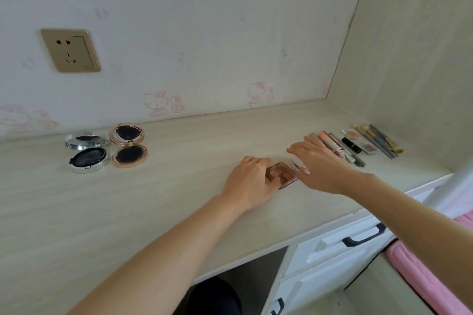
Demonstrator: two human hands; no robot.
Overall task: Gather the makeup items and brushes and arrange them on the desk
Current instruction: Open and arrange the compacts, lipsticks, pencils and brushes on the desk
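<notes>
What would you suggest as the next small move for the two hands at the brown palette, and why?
Probably the left hand, whose grip is on the brown palette, should slide it right toward the row of tubes and brushes. The palette lies apart from that row, and the right hand rests flat over a small pale item beside it.

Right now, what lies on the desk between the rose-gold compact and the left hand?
Nothing: in the head view, the desk is bare between the open rose-gold compact and the left hand, which holds a small brown palette.
</notes>
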